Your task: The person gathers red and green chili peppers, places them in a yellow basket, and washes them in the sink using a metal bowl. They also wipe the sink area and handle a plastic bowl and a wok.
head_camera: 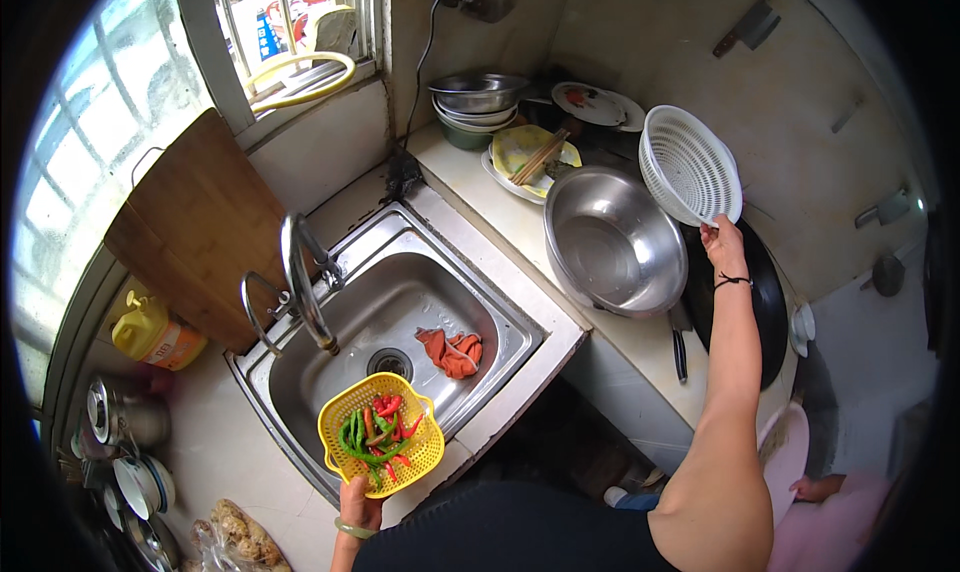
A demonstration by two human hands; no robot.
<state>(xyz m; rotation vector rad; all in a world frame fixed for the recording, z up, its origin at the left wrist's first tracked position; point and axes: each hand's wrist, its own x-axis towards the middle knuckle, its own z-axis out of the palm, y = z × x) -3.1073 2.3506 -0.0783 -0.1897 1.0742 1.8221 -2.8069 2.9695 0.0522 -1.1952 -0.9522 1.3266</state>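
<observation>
My left hand (360, 503) grips the near rim of a yellow plastic basket (430, 452), which holds red and green chili peppers (373, 431) over the front edge of the stainless steel sink (352, 287). An orange cloth (452, 353) lies in the sink, right of the drain. Stretched out to the right, my right hand (723, 242) pinches the rim of a white plastic colander (686, 163), tilted beside a large steel basin (607, 246) and partly above a black wok (765, 324).
Left stand a wooden cutting board (202, 227), a curved faucet (296, 272) and a yellow bottle (154, 336). Stacked bowls (476, 99) and a plate with chopsticks (525, 156) are at the back. A knife (679, 354) lies by the wok. Another person's hand (814, 488) is at lower right.
</observation>
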